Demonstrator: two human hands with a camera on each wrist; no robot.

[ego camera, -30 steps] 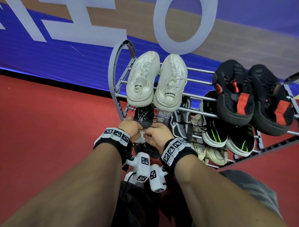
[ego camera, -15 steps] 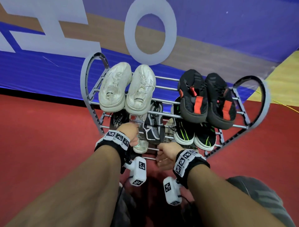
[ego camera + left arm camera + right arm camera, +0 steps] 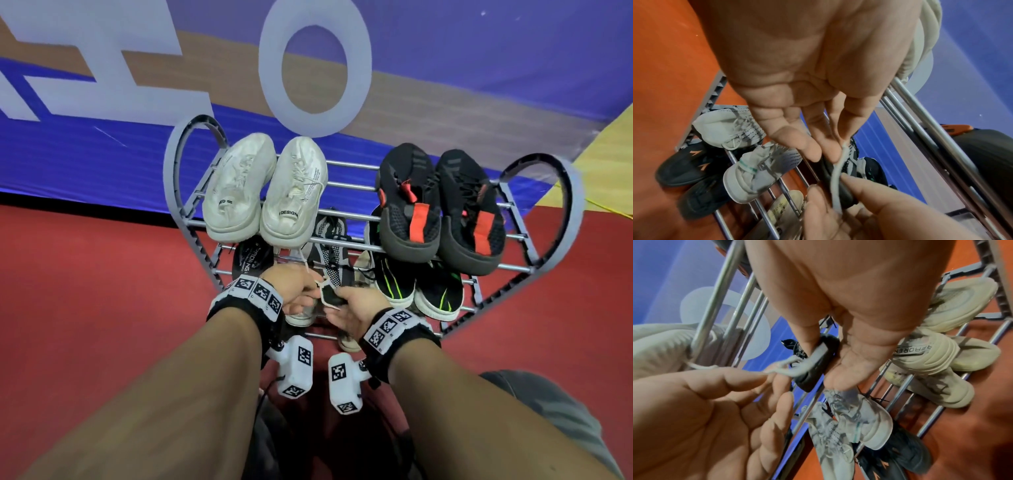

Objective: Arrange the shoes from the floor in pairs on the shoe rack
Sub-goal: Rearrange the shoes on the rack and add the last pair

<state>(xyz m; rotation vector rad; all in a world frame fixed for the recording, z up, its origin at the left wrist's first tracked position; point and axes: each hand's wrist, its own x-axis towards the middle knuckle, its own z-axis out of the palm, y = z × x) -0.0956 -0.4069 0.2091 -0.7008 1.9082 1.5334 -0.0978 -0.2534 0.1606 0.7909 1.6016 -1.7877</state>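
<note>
A grey shoe rack (image 3: 178, 205) stands against the wall. A white pair (image 3: 263, 192) and a black-and-red pair (image 3: 442, 212) lie on its top tier. On the middle tier sit a black-and-white patterned shoe (image 3: 330, 253) and a black-and-green pair (image 3: 418, 287). My right hand (image 3: 356, 305) grips the patterned shoe's heel (image 3: 813, 369) between thumb and fingers. My left hand (image 3: 301, 291) pinches a white lace (image 3: 835, 181) that hangs down from the white shoe above and crosses that heel.
On the lower tiers lie a grey-white pair (image 3: 756, 170), beige shoes (image 3: 931, 353) and black shoes with an orange mark (image 3: 684, 162). Red floor (image 3: 85, 308) spreads to both sides. A blue banner (image 3: 102, 161) covers the wall behind the rack.
My right hand has come back up from the rack's front rail to the patterned shoe's heel. The left hand has shifted right and now pinches the dangling lace.
</note>
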